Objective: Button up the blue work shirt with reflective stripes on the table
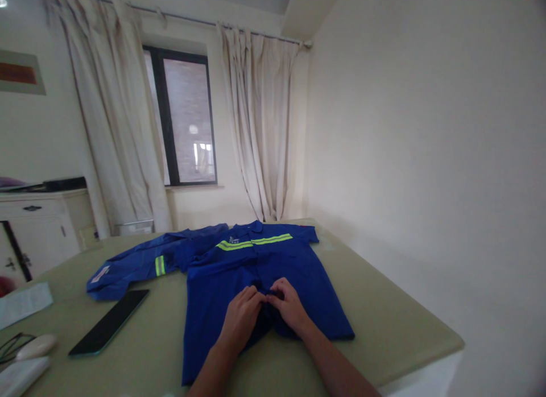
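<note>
At the lower front of the shirt: left hand and right hand, fingers narrow, pinching the fabric, fingertips close together; the pinched bit is too blurred to tell apart.
Shirt: under and beyond the fingers, spread on the table, yellow band across its far part.
Blue cloth: left of the fingers, beside the shirt.
Black device: left, lying flat.
Mouse: farther left, beside the glasses.
Window: well beyond the fingers.

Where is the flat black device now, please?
In the head view, the flat black device lies lower left on the table, between the white rounded object and the blue shirt.
</note>
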`<action>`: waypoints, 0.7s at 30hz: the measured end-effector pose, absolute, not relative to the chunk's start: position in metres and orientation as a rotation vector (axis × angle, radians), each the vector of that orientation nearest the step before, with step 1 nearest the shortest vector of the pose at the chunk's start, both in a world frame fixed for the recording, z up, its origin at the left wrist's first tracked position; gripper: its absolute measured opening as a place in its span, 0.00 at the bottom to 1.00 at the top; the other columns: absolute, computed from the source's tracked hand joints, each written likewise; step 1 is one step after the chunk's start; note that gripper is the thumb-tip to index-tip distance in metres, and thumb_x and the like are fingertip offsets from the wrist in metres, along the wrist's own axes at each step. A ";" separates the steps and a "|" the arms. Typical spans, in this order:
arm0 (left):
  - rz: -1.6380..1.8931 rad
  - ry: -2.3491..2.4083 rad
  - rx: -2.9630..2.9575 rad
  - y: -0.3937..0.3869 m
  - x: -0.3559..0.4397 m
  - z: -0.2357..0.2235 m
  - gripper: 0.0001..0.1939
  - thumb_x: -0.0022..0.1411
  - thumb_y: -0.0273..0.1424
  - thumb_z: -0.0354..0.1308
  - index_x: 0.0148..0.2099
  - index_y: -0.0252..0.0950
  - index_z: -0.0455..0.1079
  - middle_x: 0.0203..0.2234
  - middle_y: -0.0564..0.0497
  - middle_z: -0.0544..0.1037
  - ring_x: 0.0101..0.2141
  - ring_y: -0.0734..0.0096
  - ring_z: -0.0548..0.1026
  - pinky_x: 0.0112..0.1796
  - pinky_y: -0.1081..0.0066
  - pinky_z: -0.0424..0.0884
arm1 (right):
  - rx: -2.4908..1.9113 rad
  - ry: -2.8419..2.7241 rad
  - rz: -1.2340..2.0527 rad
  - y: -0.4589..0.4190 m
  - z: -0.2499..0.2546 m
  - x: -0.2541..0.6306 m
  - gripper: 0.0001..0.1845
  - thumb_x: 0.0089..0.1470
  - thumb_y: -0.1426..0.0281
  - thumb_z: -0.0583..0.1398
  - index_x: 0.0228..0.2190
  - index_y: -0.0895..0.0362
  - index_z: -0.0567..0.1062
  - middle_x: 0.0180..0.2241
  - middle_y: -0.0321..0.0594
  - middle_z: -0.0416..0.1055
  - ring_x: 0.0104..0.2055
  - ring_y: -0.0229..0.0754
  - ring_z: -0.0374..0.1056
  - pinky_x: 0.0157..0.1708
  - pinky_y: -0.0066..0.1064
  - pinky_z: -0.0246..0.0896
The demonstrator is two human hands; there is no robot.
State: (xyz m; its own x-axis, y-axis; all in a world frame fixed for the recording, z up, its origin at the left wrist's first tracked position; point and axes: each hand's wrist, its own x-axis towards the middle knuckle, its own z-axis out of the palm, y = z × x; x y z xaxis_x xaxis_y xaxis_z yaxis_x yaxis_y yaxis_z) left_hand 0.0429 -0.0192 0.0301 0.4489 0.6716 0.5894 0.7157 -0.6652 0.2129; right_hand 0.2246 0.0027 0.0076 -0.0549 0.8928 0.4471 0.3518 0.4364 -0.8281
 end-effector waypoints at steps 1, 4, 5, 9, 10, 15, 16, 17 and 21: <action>-1.044 -1.267 -2.614 -0.020 0.043 0.030 0.12 0.67 0.23 0.49 0.40 0.41 0.73 0.35 0.51 0.76 0.37 0.67 0.74 0.41 0.69 0.71 | -1.090 -1.625 0.643 0.003 0.008 0.225 0.05 0.50 0.68 0.63 0.27 0.55 0.72 0.33 0.37 0.67 0.36 0.42 0.65 0.38 0.33 0.61; -1.120 -1.288 -2.599 -0.021 0.042 0.031 0.12 0.66 0.22 0.50 0.43 0.42 0.71 0.38 0.50 0.77 0.40 0.67 0.75 0.43 0.69 0.71 | -1.047 -1.629 0.681 0.004 0.008 0.227 0.05 0.51 0.66 0.63 0.28 0.55 0.73 0.34 0.37 0.67 0.36 0.42 0.64 0.39 0.33 0.61; -1.129 -1.283 -2.596 -0.021 0.041 0.031 0.12 0.66 0.23 0.50 0.44 0.42 0.71 0.39 0.50 0.77 0.40 0.66 0.75 0.44 0.69 0.71 | -1.037 -1.636 0.697 0.004 0.008 0.227 0.06 0.51 0.65 0.63 0.28 0.55 0.74 0.34 0.37 0.67 0.36 0.42 0.64 0.38 0.33 0.61; -1.137 -1.212 -2.587 -0.019 0.038 0.029 0.10 0.66 0.24 0.51 0.43 0.42 0.72 0.40 0.50 0.79 0.40 0.66 0.76 0.45 0.68 0.72 | -1.015 -1.645 0.742 0.006 0.006 0.229 0.09 0.52 0.62 0.63 0.28 0.55 0.75 0.34 0.37 0.67 0.35 0.41 0.64 0.37 0.32 0.59; -1.141 -1.181 -2.583 -0.018 0.038 0.028 0.10 0.66 0.24 0.52 0.44 0.42 0.72 0.40 0.50 0.79 0.40 0.66 0.76 0.45 0.67 0.72 | -1.010 -1.637 0.751 0.007 0.006 0.229 0.09 0.52 0.62 0.63 0.28 0.55 0.75 0.34 0.37 0.67 0.35 0.41 0.64 0.37 0.32 0.59; -1.162 -1.081 -2.515 -0.018 0.040 0.025 0.10 0.65 0.22 0.52 0.43 0.41 0.71 0.40 0.50 0.79 0.40 0.64 0.77 0.45 0.63 0.73 | -0.976 -1.614 0.782 0.008 0.005 0.228 0.10 0.51 0.62 0.64 0.25 0.55 0.73 0.32 0.36 0.66 0.35 0.40 0.63 0.37 0.32 0.58; -1.168 -1.082 -2.496 -0.018 0.041 0.025 0.10 0.65 0.22 0.53 0.42 0.40 0.71 0.40 0.50 0.80 0.40 0.64 0.77 0.45 0.63 0.73 | -0.973 -1.615 0.781 0.008 0.005 0.228 0.10 0.51 0.63 0.64 0.24 0.55 0.72 0.31 0.35 0.65 0.34 0.40 0.62 0.37 0.32 0.57; -1.177 -1.083 -2.476 -0.018 0.041 0.025 0.09 0.64 0.22 0.53 0.42 0.40 0.71 0.39 0.50 0.80 0.39 0.64 0.77 0.44 0.63 0.73 | -0.972 -1.614 0.780 0.008 0.005 0.227 0.11 0.51 0.62 0.63 0.24 0.55 0.71 0.31 0.35 0.64 0.34 0.40 0.62 0.37 0.31 0.57; -1.209 -1.054 -2.454 -0.017 0.040 0.025 0.09 0.65 0.23 0.53 0.43 0.40 0.71 0.36 0.51 0.80 0.38 0.64 0.77 0.43 0.64 0.73 | -0.986 -1.557 0.782 0.006 0.007 0.223 0.10 0.50 0.63 0.63 0.24 0.54 0.69 0.29 0.34 0.63 0.32 0.40 0.60 0.35 0.31 0.56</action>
